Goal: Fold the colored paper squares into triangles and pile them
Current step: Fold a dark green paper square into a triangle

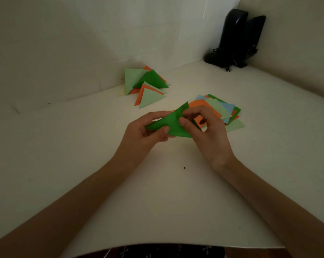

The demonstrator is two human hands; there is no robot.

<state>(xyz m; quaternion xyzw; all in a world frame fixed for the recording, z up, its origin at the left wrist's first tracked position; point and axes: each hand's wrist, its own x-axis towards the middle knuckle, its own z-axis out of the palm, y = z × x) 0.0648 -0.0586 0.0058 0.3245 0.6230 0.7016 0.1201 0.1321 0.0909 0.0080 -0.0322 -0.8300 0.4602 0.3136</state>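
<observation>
A dark green paper square [173, 123] is bent over itself above the middle of the table, held by both hands. My left hand [148, 131] pinches its left end between thumb and fingers. My right hand [204, 127] pinches its upper right part, where two corners meet. A pile of folded triangles [146, 86] in light green, dark green and orange lies farther back on the left. A loose stack of flat squares [220, 110] in orange, light green, blue and dark green lies behind my right hand, partly hidden by it.
The white table [83, 155] sits in a corner between pale walls. Two black speakers [239, 36] with cables stand in the far right corner. A small dark speck [184, 167] lies on the table in front of my hands.
</observation>
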